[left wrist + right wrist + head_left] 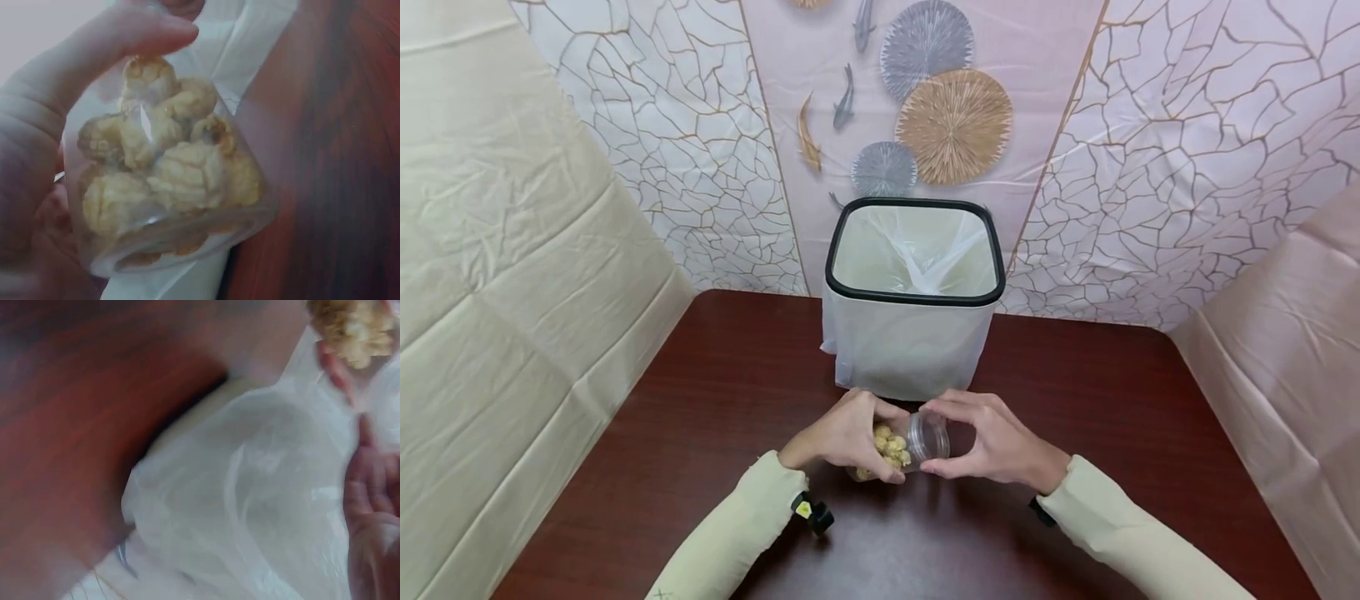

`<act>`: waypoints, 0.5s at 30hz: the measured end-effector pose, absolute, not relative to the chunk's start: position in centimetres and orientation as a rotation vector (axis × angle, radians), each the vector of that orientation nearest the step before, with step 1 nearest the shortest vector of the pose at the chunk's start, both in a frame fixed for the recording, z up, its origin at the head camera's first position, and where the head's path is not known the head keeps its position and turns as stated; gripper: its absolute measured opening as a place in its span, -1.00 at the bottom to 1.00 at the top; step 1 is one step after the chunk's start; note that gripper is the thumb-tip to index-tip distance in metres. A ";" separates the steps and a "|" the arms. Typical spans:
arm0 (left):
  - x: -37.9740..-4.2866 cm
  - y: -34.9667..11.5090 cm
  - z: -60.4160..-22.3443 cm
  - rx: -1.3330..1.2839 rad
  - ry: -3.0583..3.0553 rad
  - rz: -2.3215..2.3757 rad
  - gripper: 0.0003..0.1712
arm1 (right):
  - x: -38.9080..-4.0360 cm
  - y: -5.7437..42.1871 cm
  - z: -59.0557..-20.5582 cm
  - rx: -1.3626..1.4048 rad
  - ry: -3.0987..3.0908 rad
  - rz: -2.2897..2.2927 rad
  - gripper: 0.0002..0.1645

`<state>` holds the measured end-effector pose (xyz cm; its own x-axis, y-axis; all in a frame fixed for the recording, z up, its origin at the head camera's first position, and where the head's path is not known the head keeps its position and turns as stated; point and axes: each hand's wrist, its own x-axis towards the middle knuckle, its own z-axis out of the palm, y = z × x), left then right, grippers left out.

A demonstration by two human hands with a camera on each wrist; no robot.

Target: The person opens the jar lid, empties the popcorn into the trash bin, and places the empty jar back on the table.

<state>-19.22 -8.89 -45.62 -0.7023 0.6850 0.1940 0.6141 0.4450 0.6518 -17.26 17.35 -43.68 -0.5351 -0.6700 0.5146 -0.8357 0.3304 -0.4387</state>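
A clear jar [891,450] of popcorn lies tilted on its side between the hands, just in front of the bin. The left hand [850,433] grips its body, thumb on the near side and fingers on the far side. Caramel-coloured popcorn [169,150] shows through the jar wall in the left wrist view. The right hand [992,437] curves thumb and fingers round the jar's ringed mouth end [929,437]; whether a clear lid sits there I cannot tell. In the right wrist view this hand [375,487] is blurred and partly cut off.
A white bin [913,350] with a black rim and a clear plastic liner stands behind the hands on the dark red-brown table [737,367]. Patterned cloth [685,125] hangs behind the table, with pale fabric [512,250] at the left side.
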 end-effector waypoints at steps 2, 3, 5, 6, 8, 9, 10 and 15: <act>-19.1 -8.8 -45.5 1.161 2.592 1.105 -0.33 | -17.4 17.6 -43.5 1.387 -2.349 0.997 -0.35; -19.1 -8.8 -45.5 1.158 2.612 1.096 -0.35 | -17.4 17.7 -43.5 1.384 -2.360 1.001 -0.32; -18.9 -8.6 -45.5 1.157 2.691 1.044 -0.39 | -17.5 18.1 -43.5 1.347 -2.417 1.010 -0.26; -18.8 -8.5 -45.6 1.155 2.730 1.024 -0.39 | -17.6 18.2 -43.6 1.317 -2.451 1.015 -0.24; -18.6 -8.2 -45.6 1.154 2.806 0.988 -0.40 | -17.6 18.4 -43.8 1.240 -2.521 1.035 -0.19; -18.6 -8.1 -45.7 1.156 2.841 0.971 -0.40 | -17.6 18.5 -43.9 1.201 -2.551 1.043 -0.18; -18.5 -8.0 -45.7 1.156 2.874 0.955 -0.39 | -17.5 18.5 -44.0 1.160 -2.578 1.052 -0.19; -18.3 -7.7 -45.8 1.136 3.002 0.877 -0.39 | -17.5 17.9 -44.5 0.967 -2.681 1.153 -0.39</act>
<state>-18.26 -7.66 -45.77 -0.7516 0.5621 0.3453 0.6596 0.6312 0.4081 -17.47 17.88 -44.50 -0.8001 -0.5230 0.2940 -0.5730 0.5212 -0.6325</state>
